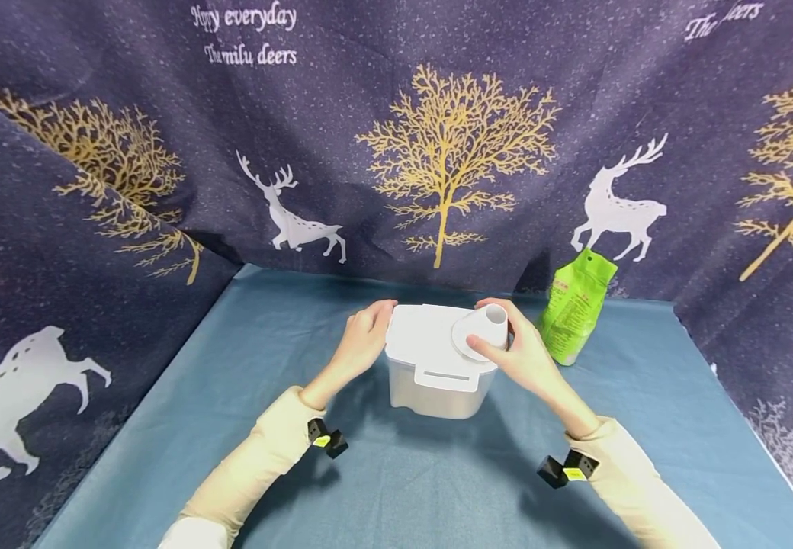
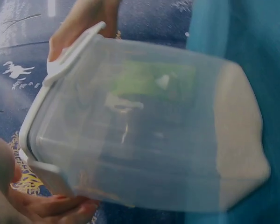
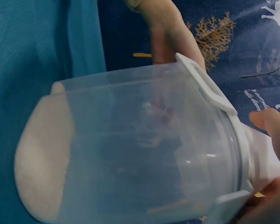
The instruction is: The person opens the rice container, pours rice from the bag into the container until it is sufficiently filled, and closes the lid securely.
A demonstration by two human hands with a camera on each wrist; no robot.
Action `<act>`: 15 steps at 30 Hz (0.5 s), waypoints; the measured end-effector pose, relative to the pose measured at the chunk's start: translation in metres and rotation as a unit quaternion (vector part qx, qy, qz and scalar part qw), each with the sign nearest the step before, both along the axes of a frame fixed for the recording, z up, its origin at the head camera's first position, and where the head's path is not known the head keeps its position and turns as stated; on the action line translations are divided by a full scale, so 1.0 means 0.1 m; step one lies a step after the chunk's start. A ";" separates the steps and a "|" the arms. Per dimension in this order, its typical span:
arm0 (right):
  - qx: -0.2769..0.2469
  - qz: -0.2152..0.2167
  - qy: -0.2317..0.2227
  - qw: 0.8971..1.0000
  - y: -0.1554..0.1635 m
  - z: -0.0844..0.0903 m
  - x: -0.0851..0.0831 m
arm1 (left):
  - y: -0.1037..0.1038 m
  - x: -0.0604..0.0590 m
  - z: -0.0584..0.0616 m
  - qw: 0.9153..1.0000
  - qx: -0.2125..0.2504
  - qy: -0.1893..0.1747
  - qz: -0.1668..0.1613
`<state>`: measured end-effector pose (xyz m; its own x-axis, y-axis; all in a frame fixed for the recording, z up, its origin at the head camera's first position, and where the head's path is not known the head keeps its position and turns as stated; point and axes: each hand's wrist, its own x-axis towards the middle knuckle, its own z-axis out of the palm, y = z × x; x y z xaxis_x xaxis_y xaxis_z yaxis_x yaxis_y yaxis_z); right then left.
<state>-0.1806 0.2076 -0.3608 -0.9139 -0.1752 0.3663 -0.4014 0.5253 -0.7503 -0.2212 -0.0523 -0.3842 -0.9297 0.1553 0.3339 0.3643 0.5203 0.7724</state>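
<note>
A translucent storage box (image 1: 438, 394) with a white lid (image 1: 420, 335) stands on the table. Pale, fine contents (image 2: 240, 140) fill its bottom part; whether grain or powder I cannot tell. On the lid's right side sits a white cone-shaped cup (image 1: 491, 326), narrow end up. My right hand (image 1: 523, 351) grips this cup, thumb in front and fingers round the far side. At the box's left end my left hand (image 1: 362, 339) holds the lid's edge, its fingers (image 2: 65, 210) curled beside a side clip (image 2: 49, 175). Some fingers are hidden behind the box.
A bright green bag (image 1: 577, 305) with printed text stands behind and right of the box, near my right hand. Blue cloth (image 1: 396, 480) covers the table. A dark curtain (image 1: 383, 191) with deer and golden trees hangs along the back and left.
</note>
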 end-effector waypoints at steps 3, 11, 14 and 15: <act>-0.012 -0.016 0.009 1.000 -0.05 -0.03 -0.01 | 0.02 -0.02 0.00 1.000 0.001 -0.018 0.018; -0.060 -0.057 0.032 0.996 -0.26 0.05 0.07 | 0.05 0.04 0.03 0.998 0.000 -0.044 0.045; -0.062 -0.073 0.036 0.995 -0.34 0.15 0.15 | 0.08 0.06 0.02 0.998 -0.005 -0.024 0.060; -0.062 -0.078 0.036 0.994 -0.36 0.17 0.18 | 0.08 0.06 0.02 0.998 -0.006 -0.018 0.064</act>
